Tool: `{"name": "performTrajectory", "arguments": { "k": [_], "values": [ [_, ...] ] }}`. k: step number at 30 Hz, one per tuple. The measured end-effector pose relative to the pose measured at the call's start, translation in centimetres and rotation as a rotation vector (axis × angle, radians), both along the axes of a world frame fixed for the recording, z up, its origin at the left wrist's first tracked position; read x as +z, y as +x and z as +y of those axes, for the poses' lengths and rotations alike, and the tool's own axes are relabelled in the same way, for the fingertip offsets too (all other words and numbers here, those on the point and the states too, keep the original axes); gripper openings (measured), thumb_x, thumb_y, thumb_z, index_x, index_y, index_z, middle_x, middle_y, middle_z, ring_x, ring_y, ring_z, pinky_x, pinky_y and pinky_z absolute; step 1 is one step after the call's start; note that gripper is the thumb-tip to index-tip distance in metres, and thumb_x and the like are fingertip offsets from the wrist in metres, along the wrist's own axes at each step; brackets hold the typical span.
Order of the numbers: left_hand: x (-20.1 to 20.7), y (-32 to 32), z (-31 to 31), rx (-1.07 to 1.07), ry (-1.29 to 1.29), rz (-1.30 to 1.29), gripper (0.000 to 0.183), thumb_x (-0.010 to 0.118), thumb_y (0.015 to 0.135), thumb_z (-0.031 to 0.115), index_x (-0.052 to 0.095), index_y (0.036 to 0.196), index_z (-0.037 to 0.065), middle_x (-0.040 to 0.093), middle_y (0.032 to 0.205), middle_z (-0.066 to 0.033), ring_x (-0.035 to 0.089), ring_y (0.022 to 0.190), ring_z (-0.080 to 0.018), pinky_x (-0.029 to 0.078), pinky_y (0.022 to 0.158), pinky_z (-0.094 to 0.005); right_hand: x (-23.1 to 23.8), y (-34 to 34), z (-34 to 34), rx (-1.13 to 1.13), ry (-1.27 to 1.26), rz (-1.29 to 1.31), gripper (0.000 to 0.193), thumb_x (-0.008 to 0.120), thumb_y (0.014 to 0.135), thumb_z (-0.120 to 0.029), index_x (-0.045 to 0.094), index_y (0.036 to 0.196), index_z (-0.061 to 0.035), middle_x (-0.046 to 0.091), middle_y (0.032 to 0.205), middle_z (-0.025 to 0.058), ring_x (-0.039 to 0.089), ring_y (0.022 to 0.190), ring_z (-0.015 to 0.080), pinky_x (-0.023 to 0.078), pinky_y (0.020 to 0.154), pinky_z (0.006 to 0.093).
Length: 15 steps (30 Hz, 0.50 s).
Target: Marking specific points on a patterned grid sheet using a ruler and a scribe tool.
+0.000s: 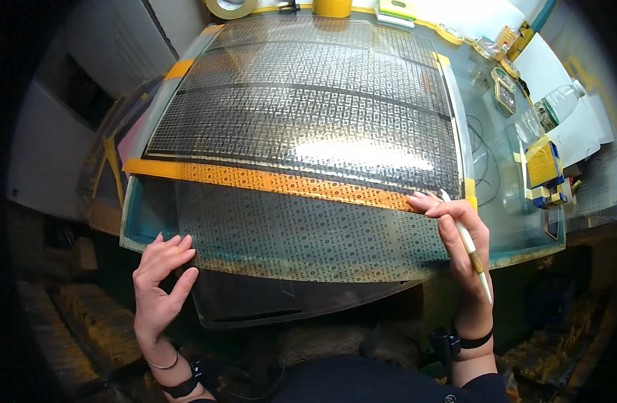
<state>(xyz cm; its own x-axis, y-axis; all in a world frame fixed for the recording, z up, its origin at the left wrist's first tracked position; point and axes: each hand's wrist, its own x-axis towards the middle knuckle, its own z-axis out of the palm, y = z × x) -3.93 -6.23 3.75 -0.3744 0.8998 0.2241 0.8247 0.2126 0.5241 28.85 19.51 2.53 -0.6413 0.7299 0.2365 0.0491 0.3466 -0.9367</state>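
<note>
A large patterned sheet (308, 111) of small dark repeated shapes lies on a glass-topped table. An orange tape strip (268, 181) runs along its near edge, and a see-through printed film (308, 235) spreads from there to the table's front. My right hand (460, 235) is closed around a slim white pen-shaped tool (467, 242), with a brownish band, slanting across the palm. Its fingertips rest at the tape's right end. At the film's near left corner is my left hand (162, 282), fingers stretched out, holding nothing; whether it touches the film I cannot tell.
A dark panel (255, 312) juts below the table's front edge. On the right stand a plastic bottle (560, 104) and a yellow-and-blue box (544, 168), near a thin dark cable (486, 151). A tape roll (230, 7) and a yellow container (332, 7) line the far edge.
</note>
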Motion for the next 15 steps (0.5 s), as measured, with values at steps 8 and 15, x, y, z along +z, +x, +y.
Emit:
{"name": "performTrajectory", "arguments": {
  "k": [8,15],
  "values": [
    [-0.5,1.0,1.2,0.037,-0.014,0.092,0.036,0.072,0.081,0.003,0.07,0.117,0.003,0.068,0.126,-0.0132,0.055,0.126,-0.0314,0.038,0.111,-0.0465,-0.1,-0.1,-0.3,-0.03,0.06,-0.051,0.013,0.055,0.1,-0.007,0.063,0.107,0.0003,0.07,0.118,0.018,0.06,0.123,0.0282,0.037,0.112,0.0433],
    [-1.9,-0.1,4.5,-0.001,-0.069,0.274,0.042,0.052,0.1,0.018,0.055,0.139,0.003,0.05,0.148,-0.0129,0.037,0.143,-0.0336,0.022,0.12,-0.0491,-0.9,-0.8,0.7,-0.02,0.45,-0.295,0.017,0.064,0.091,-0.004,0.063,0.108,-0.0057,0.067,0.125,0.0168,0.056,0.129,0.0347,0.03,0.115,0.0498]
  ]
}}
